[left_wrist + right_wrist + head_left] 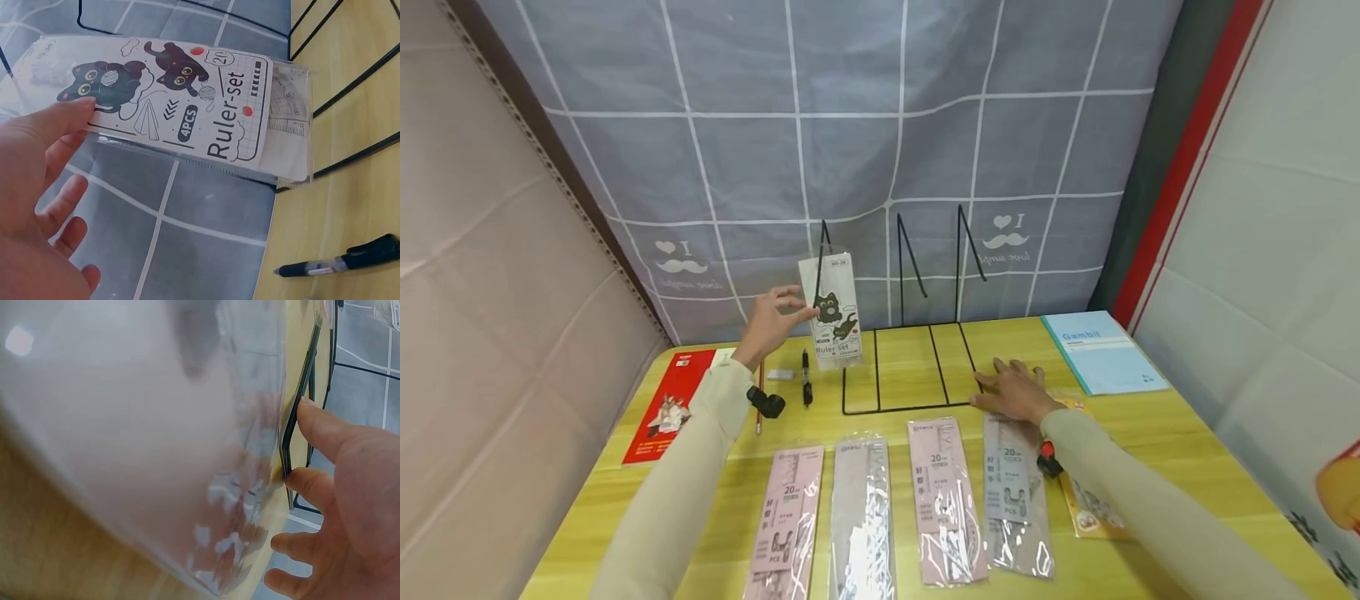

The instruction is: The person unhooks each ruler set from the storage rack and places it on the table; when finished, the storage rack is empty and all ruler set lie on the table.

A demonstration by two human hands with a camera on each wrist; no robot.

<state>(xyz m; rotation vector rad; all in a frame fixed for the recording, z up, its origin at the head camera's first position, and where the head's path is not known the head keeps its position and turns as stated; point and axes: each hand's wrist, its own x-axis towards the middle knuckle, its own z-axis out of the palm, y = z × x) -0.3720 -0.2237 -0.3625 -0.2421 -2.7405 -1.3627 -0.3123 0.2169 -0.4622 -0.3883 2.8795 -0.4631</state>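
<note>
My left hand (772,321) pinches the left edge of a clear-packed ruler set (845,292) with a black-cat card. In the left wrist view the thumb lies on the card's front, while the other fingers spread loosely. The ruler set hangs upright at the left hook of a black wire display rack (877,371). At the rack's front right corner, my right hand (1015,392) lies with fingers spread. Its thumb and index fingertips touch the wire (289,434) in the right wrist view. The rack's other two hooks carry nothing.
Several packaged ruler sets (945,500) lie in a row in front of the rack. Left are a red booklet (662,412), a pencil (760,400), an eraser (780,375) and a pen (807,379). A blue notebook (1101,354) and a yellow packet (1090,508) lie right.
</note>
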